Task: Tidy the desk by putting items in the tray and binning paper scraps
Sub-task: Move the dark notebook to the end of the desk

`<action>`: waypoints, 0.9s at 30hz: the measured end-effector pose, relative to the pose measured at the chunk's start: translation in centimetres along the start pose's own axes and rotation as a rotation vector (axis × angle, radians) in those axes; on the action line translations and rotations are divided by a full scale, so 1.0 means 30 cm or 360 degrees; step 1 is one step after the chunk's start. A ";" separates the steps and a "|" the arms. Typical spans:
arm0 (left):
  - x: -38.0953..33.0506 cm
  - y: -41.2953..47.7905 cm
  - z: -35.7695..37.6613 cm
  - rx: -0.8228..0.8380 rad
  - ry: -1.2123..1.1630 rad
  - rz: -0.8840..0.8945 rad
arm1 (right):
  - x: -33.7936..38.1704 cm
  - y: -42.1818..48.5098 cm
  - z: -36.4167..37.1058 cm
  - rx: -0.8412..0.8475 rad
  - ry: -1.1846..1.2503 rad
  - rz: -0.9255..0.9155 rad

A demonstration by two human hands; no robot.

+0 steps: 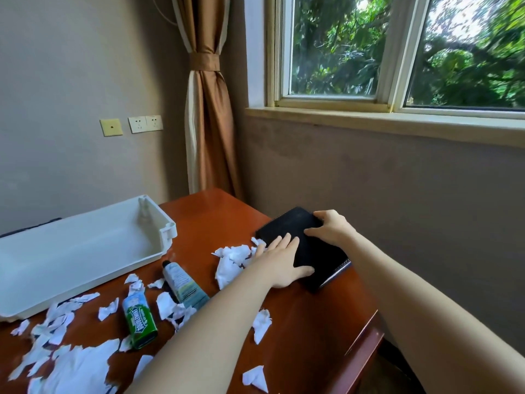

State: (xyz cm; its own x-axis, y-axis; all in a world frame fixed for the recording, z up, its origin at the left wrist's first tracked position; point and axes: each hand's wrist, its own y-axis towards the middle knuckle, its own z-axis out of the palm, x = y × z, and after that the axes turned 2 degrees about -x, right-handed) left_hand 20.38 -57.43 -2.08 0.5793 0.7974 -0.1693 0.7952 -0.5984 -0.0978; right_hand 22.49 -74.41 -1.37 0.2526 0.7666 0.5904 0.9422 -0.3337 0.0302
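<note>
A black notebook [295, 227] lies near the desk's right edge. My left hand [281, 261] rests flat on its near left part, fingers straight. My right hand [331, 227] grips the notebook's far right corner, fingers curled over the edge. A white tray [85, 251] stands at the left of the desk with nothing in it. A tube [183, 285] and a green bottle [139, 319] lie in front of the tray. White paper scraps [231, 261] lie scattered over the desk, with a pile beside the notebook.
The brown wooden desk [312, 331] ends at its right edge close to the wall under the window. A tied brown curtain [208, 123] hangs behind the desk's far corner. No bin is in view.
</note>
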 end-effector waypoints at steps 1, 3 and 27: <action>0.008 0.007 0.000 -0.0005 0.0005 -0.0016 | 0.009 0.008 0.016 0.0023 -0.0035 -0.0016; 0.023 0.014 0.005 -0.0028 0.0006 -0.0055 | 0.024 0.018 0.050 0.0027 -0.0106 -0.0045; 0.122 -0.309 -0.056 -0.0150 0.0081 -0.0241 | 0.204 -0.236 0.165 -0.0332 -0.0354 -0.0678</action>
State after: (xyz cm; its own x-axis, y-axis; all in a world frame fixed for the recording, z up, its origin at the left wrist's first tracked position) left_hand 15.43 -48.82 -0.16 0.4583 0.8820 -0.1093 0.8857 -0.4634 -0.0259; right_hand 18.47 -64.63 -1.97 -0.0813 0.9486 0.3058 0.9133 -0.0519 0.4039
